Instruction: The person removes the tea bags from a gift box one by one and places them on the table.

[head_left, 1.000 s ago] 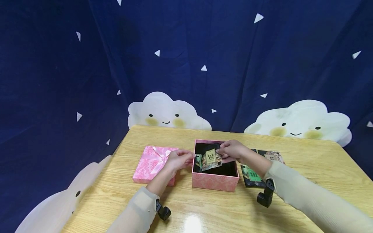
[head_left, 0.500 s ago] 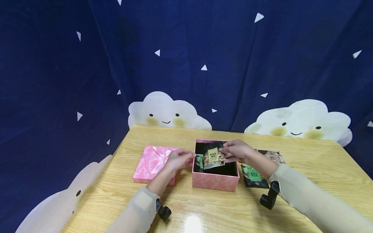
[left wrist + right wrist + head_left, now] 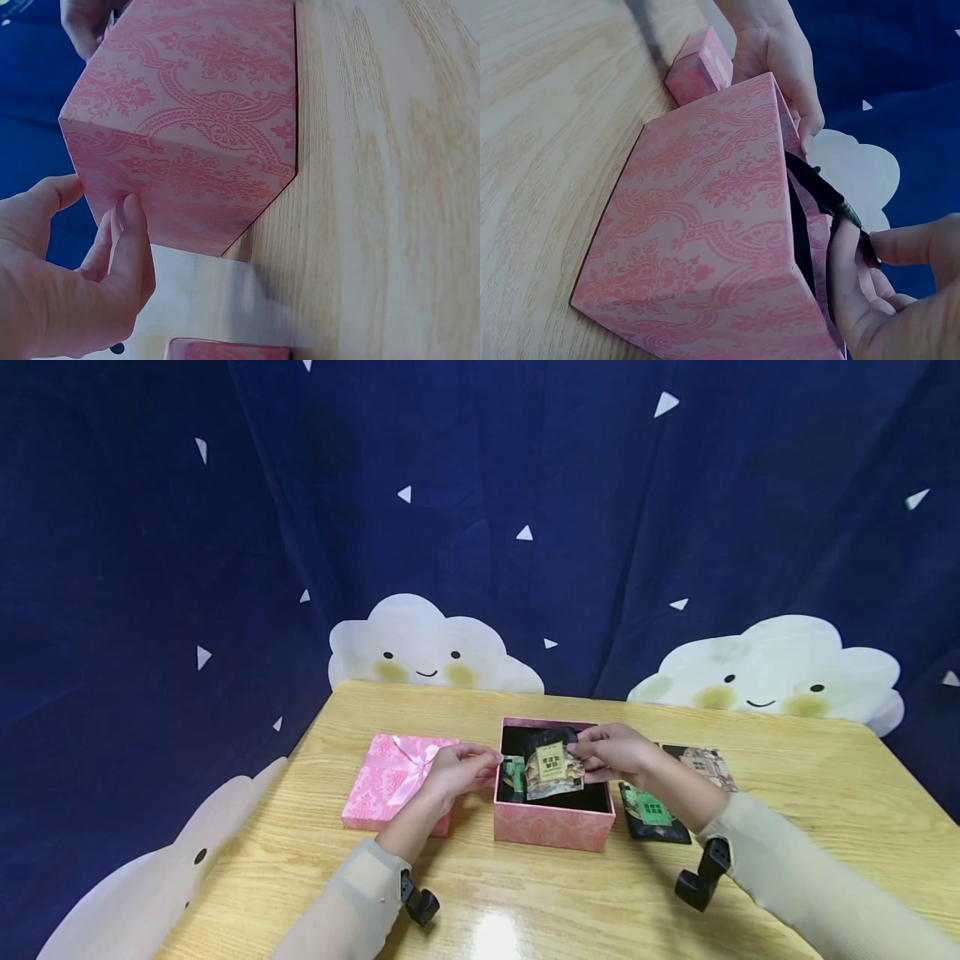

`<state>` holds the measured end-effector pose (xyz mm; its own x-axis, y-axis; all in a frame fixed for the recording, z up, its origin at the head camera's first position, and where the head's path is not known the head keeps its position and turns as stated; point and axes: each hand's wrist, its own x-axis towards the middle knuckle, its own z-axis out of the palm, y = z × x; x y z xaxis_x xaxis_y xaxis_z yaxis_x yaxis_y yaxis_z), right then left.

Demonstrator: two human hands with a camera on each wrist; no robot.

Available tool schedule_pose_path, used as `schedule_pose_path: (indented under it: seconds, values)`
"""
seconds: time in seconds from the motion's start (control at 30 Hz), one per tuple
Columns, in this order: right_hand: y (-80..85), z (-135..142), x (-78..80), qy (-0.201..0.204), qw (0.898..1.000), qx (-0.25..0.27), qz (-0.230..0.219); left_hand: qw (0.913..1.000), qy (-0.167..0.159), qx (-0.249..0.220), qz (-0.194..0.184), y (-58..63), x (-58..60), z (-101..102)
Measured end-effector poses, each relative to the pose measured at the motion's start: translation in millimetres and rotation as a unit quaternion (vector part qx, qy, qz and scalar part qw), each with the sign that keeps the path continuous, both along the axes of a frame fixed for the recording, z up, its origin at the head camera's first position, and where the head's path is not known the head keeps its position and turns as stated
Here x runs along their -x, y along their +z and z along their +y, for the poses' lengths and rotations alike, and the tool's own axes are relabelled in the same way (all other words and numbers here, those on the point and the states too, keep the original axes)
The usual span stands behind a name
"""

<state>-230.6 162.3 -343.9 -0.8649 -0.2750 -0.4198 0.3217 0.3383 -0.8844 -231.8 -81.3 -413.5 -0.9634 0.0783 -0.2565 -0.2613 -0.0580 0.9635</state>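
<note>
An uncovered pink patterned box (image 3: 553, 828) with a dark inside stands mid-table. My left hand (image 3: 459, 772) holds it by its left wall, thumb at the rim and fingers against the outside, as the left wrist view shows (image 3: 97, 277). Between thumb and fingers my right hand (image 3: 611, 752) pinches the right edge of a black packet (image 3: 552, 764) with a yellow label. This packet is tilted over the box opening, and its lower end is toward me. Inside the box at the left shows a packet with a green label (image 3: 513, 777), partly covered.
To the left lies the pink box lid (image 3: 378, 785) with a ribbon bow, partly behind my left hand. Right of the box, beneath my right forearm, are a green-labelled black packet (image 3: 651, 814) and another packet with a pale label (image 3: 701, 764).
My right hand has shifted slightly right with the yellow-labelled packet, which has turned a little and sits more upright. The left hand has stayed on the box.
</note>
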Motion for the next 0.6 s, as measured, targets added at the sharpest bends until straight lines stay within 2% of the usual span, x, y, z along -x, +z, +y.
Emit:
schedule_pose_path:
  seconds: [0.4, 0.6]
  values:
    - [1.8, 11.8, -8.0, 0.0, 1.0, 0.018, 0.0, 0.9998, -0.003, 0.019, 0.0, -1.6, 0.2, -0.5]
    - [1.5, 19.5, -9.8, -0.011, 0.999, 0.031, -0.007, 1.0, -0.001, 0.01, 0.0, 0.3, -0.6, -0.6]
